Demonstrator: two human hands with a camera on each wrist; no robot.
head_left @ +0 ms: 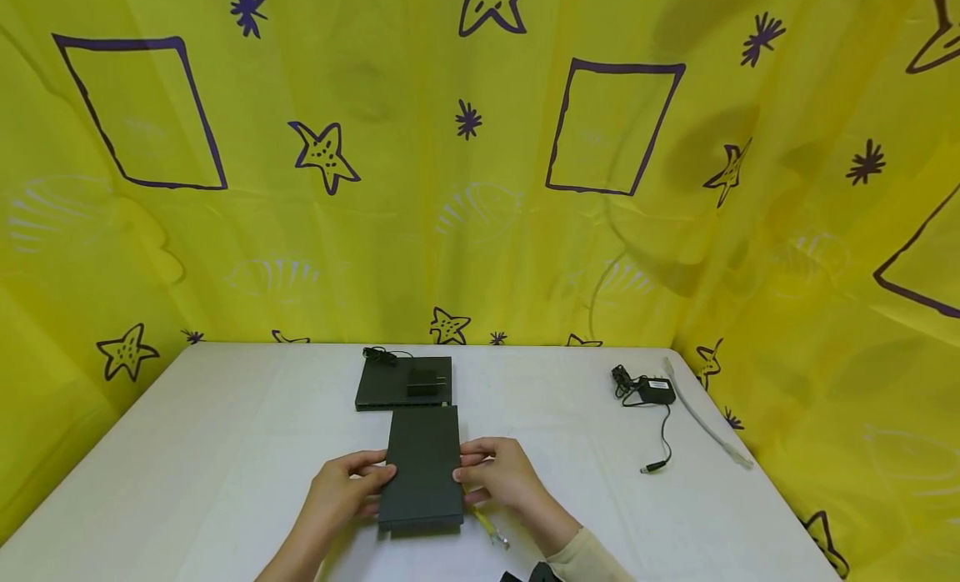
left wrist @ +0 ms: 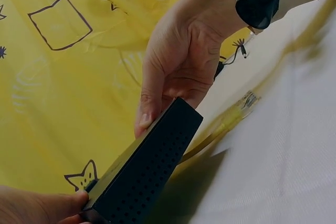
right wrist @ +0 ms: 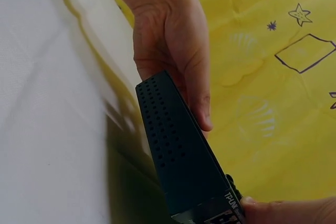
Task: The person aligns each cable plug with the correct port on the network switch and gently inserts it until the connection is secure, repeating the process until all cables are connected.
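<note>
Both hands hold a flat black network switch by its long sides, near the front of the table. My left hand grips the left edge, thumb on top, and my right hand grips the right edge the same way. The right wrist view shows rows of round holes along one side, TP-LINK lettering and part of a port. From the left wrist view, the switch is raised off the cloth, with a shadow under it. A yellow network cable with a clear plug lies beside the right hand, partly hidden by it.
Behind stands a second black box with a black power adapter and its bundled cord on top. At the right lie another power adapter with its cord and a grey network cable. A yellow curtain borders the table.
</note>
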